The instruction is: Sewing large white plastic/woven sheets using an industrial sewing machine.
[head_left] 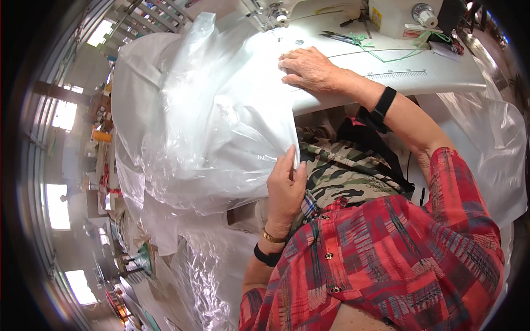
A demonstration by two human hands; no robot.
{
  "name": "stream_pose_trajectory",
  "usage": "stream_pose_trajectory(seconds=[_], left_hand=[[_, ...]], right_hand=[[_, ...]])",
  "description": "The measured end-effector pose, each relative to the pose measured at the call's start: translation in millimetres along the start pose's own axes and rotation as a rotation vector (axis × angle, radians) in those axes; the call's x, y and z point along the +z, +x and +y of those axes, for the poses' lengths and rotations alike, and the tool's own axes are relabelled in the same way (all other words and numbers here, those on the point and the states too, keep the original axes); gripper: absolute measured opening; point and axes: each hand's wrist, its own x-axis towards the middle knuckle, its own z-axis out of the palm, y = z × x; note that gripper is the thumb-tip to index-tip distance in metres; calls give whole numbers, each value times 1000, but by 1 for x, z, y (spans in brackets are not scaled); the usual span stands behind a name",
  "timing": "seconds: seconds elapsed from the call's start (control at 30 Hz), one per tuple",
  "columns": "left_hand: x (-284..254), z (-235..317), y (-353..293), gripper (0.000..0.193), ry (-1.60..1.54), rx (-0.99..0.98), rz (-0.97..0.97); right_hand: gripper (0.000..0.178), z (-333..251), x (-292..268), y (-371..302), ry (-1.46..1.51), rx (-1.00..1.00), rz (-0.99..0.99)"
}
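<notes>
A large translucent white plastic sheet (221, 127) spreads in bunched, shiny folds over the left of the sewing machine bed and hangs down towards my lap. My left hand (286, 185) pinches its right edge between thumb and fingers, low down near my lap. Higher along the same edge, my right hand (312, 69) lies on the bed with curled fingers gripping the sheet. The sewing machine's needle and presser foot area (279, 22) is just beyond the right fingertips, under a bright light that washes out the detail there.
Thread snips (339, 37) and tangled green thread (381, 55) lie on the bed at the far right. A ruler scale (395, 74) runs along its near edge. The machine body has a white dial (424, 15). More clear plastic (480, 143) hangs at the right.
</notes>
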Motion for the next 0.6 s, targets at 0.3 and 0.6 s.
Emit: stream_pose_trajectory(seconds=[0.3, 0.6], left_hand=[[10, -3, 48, 22, 246, 235, 74], [6, 5, 127, 13, 412, 317, 78]], right_hand=[[33, -3, -8, 3, 25, 78, -117], [27, -1, -8, 4, 66, 78, -91]])
